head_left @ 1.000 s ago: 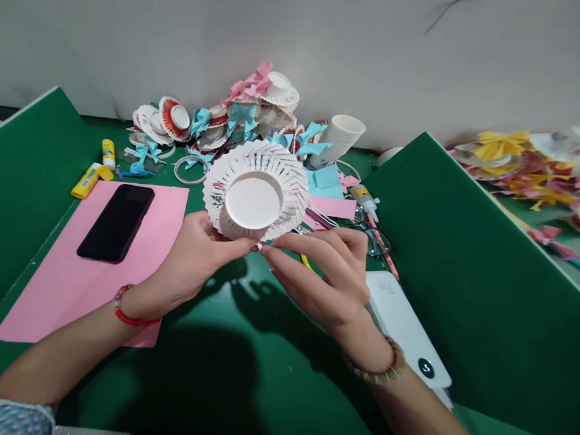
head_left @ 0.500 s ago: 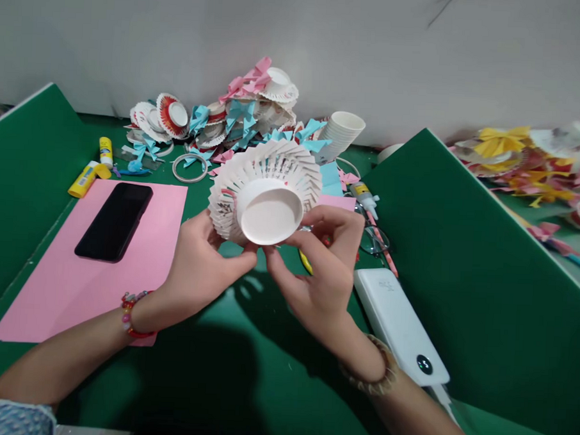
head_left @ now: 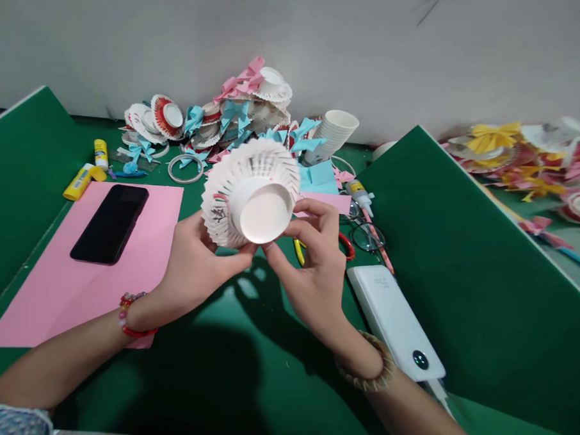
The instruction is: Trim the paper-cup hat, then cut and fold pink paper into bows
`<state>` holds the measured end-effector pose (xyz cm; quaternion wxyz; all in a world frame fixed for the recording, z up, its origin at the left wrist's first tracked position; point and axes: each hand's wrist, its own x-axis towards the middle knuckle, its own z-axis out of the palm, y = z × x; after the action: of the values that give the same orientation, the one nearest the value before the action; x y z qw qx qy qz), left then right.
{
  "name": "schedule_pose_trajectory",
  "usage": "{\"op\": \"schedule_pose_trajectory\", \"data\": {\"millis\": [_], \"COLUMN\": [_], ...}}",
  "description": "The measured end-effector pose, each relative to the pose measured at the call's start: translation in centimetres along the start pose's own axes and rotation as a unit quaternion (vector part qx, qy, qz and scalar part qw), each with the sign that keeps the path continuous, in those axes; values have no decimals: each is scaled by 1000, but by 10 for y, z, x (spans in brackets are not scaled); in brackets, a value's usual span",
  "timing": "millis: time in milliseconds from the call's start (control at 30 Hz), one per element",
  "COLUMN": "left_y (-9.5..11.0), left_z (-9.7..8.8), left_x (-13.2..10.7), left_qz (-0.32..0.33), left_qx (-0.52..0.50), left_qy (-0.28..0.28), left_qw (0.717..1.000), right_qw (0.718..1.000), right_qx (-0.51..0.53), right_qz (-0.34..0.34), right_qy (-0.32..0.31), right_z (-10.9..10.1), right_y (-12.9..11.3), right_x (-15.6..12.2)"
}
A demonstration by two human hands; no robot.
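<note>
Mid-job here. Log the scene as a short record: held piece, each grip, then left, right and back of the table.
Held piece: fringed white paper cup, raised above the green table, round base facing the camera
Left grip: on the cup's left and lower edge, thumb underneath
Right grip: on the cup's lower right
Left side: black phone on pink sheet; two yellow tubes
Right side: white power bank; glasses
Back: nested paper cups; blue bow in a craft pile

between fingers (head_left: 240, 260): cup (head_left: 255, 200), matt paper | left of them: phone (head_left: 111, 224), glossy; sheet (head_left: 99, 286), matt paper | right of them: power bank (head_left: 394, 318), smooth, seemingly plastic
</note>
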<state>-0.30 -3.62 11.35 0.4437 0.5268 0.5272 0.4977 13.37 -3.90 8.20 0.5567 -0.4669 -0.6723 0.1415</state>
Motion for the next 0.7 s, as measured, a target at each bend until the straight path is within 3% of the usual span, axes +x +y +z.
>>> {"op": "schedule_pose_trajectory", "data": {"millis": [200, 367, 500, 700], "left_y": [-9, -11, -8, -14], "left_z": [1, 1, 0, 3], "left_x": [5, 9, 8, 3], "left_qz": [-56, -126, -116, -73], "left_qx": [-120, -225, -237, -157], "left_qy": [-29, -71, -79, -29], "left_qw": [991, 963, 961, 984], "right_qw": [983, 958, 944, 947], "right_qx": [146, 220, 241, 232], "right_qz": [97, 182, 202, 207], "right_qy": [-52, -34, -99, -82], "right_z": [0, -4, -6, -1], "right_y": [-1, -1, -3, -3], "right_x": [3, 6, 9, 6]}}
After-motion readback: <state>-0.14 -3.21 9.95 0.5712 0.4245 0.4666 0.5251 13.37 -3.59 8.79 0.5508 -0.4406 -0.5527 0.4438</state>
